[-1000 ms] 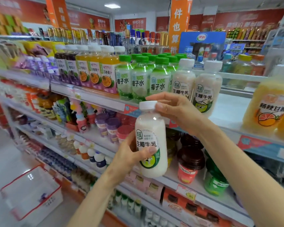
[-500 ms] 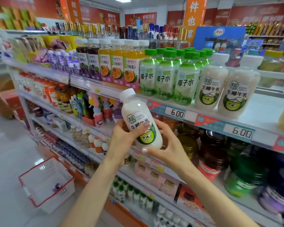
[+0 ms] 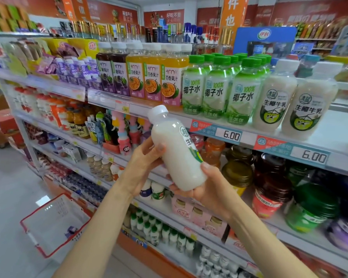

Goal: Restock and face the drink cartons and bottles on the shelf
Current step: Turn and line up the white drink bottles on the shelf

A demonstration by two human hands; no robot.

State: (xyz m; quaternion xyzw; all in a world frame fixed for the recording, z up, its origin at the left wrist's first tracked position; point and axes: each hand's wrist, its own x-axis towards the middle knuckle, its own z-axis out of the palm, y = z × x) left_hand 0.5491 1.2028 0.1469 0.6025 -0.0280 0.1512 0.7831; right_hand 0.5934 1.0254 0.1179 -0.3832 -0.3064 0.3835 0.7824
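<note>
In both hands (image 3: 207, 189), a tilted white-capped milky bottle (image 3: 175, 151)

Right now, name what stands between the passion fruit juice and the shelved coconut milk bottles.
Green-capped coconut water bottles, three across the front, more behind; head view.

A single wide-angle head camera looks forward and slightly down, close along the shelf (image 3: 329, 125), which recedes from 3 o'clock toward 10 o'clock; the bottle (image 3: 175, 157) is near, at centre; the floor basket (image 3: 54, 217) lies at 7 o'clock.
</note>
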